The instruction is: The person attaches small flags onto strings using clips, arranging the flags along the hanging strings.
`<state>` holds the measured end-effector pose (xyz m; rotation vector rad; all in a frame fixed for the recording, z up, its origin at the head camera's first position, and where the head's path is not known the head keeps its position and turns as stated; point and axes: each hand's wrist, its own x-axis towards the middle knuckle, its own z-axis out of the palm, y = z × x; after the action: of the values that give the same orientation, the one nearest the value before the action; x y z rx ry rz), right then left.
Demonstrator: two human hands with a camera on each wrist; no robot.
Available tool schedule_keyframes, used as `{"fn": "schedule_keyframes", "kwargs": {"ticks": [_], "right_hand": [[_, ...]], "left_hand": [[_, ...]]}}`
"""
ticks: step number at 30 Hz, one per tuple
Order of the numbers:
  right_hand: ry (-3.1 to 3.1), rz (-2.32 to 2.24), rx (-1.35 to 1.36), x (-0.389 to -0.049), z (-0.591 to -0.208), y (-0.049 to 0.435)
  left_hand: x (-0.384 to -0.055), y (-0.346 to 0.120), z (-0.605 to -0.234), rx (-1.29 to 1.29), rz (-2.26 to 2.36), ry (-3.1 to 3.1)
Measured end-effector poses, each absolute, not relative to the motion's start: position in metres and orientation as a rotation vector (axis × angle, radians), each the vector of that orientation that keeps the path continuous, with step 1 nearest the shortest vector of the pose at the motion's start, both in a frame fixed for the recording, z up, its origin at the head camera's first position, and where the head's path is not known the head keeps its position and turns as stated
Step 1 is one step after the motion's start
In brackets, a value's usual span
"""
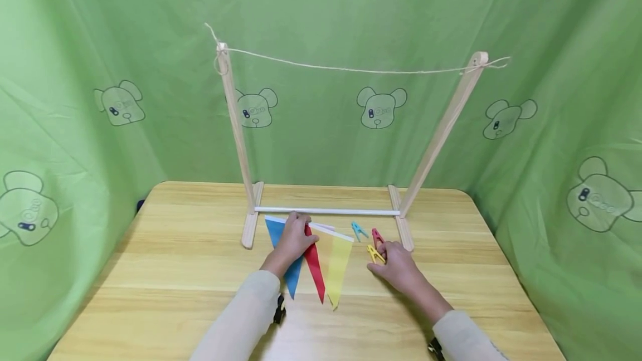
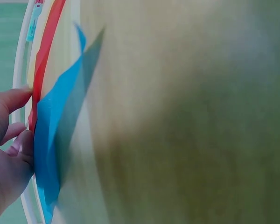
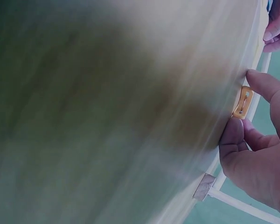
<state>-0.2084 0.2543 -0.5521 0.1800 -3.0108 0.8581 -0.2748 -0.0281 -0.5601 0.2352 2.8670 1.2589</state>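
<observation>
A string of pennant flags point(image 1: 341, 261), blue, red, orange and yellow under a white hem, lies on the table. My left hand point(image 1: 295, 241) pinches it near the red pennant point(image 2: 43, 60), partly hiding the blue pennant point(image 2: 49, 135). On the right, my right hand point(image 1: 398, 266) is spread around a yellow clothespin point(image 1: 375, 254). In the right wrist view the thumb stands apart from the clothespin point(image 3: 243, 102), while the fingers are close to its other side. A red clothespin point(image 1: 377, 235) lies just behind it, and a light-blue clothespin point(image 1: 358, 231) lies to their left.
Behind the flags stands a wooden frame with a left post point(image 1: 236, 132), a right post point(image 1: 446, 127) and a white crossbar point(image 1: 326, 211). A sagging cord point(image 1: 341, 68) joins the post tops. Green curtain point(image 1: 311, 10) surrounds the wooden table point(image 1: 200, 249).
</observation>
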Motion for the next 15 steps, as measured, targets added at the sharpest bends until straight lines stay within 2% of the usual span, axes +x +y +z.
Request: {"fn": "schedule_keyframes", "kwargs": {"ticks": [15], "right_hand": [[-3.029,0.866,0.17,-0.2094,-0.5545,0.2563]], "left_hand": [[-0.2779,-0.0255,-0.5618,0.231,1.215,2.9]]}}
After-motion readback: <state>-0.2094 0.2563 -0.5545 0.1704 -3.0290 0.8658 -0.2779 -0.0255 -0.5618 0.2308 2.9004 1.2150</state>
